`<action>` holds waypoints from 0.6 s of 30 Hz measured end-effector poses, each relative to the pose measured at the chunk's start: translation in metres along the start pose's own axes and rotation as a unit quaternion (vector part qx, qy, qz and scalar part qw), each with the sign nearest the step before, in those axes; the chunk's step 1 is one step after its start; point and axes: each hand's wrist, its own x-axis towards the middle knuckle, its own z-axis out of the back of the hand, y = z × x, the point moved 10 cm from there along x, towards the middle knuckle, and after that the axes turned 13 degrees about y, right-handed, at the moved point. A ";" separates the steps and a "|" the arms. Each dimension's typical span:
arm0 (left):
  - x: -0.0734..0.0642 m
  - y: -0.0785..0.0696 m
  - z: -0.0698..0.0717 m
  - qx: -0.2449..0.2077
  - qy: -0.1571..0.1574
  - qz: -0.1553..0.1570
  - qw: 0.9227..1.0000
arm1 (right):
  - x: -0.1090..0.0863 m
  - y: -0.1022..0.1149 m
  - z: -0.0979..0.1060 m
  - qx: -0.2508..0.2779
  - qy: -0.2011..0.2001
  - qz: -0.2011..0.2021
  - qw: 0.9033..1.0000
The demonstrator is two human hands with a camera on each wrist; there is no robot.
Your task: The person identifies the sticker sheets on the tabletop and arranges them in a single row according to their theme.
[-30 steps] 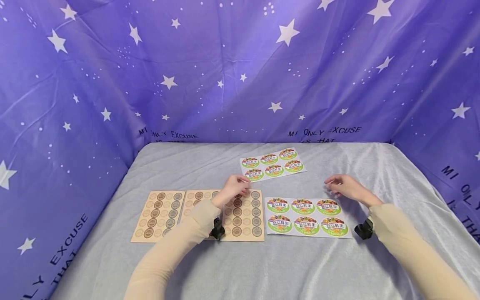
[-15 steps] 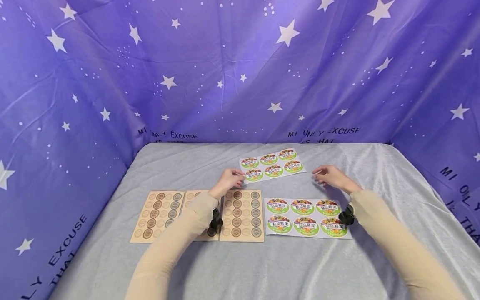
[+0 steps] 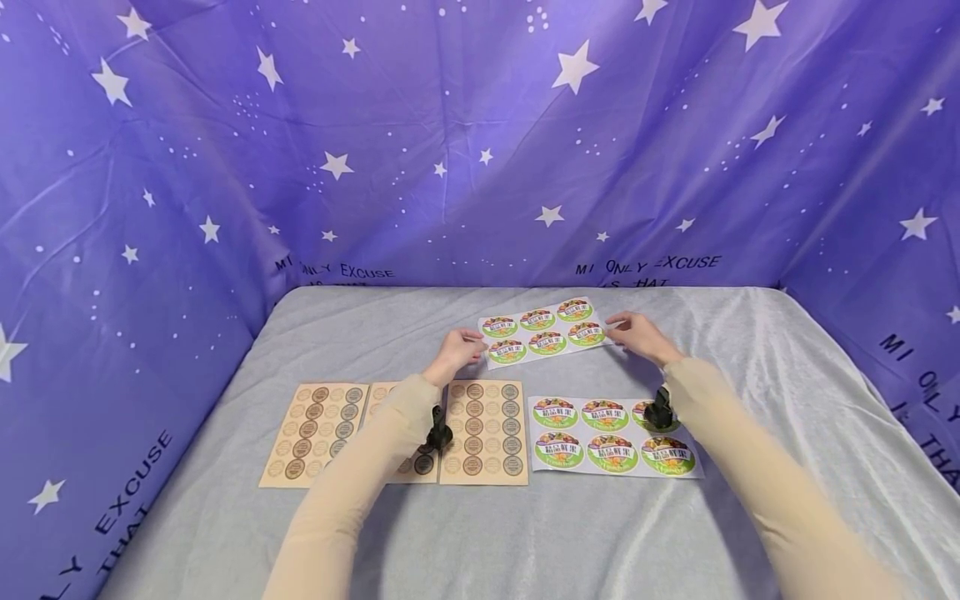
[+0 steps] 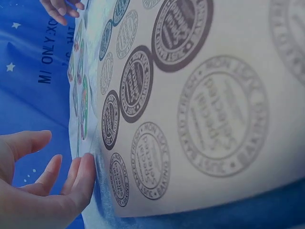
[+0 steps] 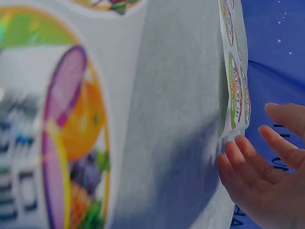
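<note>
A white sheet of round fruit stickers lies slightly askew toward the back of the table. My left hand is at its left edge, and my right hand is at its right edge. In the left wrist view, the left hand has thumb and fingers apart, with nothing seen between them. The right wrist view has the right hand with loosely spread fingers close to the sheet's edge; contact is unclear. A second fruit sticker sheet lies nearer, partly under my right wrist.
Three tan sheets of round seal stickers lie side by side at front left: a left sheet, a middle sheet partly covered by my left forearm, and a right sheet. A grey cloth covers the table. Purple star-printed curtains surround it.
My right hand has moved left to the far sheet's right edge. The left hand has shifted slightly left and back along the left edge. The sheets look nearly unmoved.
</note>
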 end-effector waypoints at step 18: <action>0.125 0.107 0.015 -0.050 -0.039 0.016 0.998 | 0.023 -0.001 0.003 0.019 -0.067 -0.028 0.997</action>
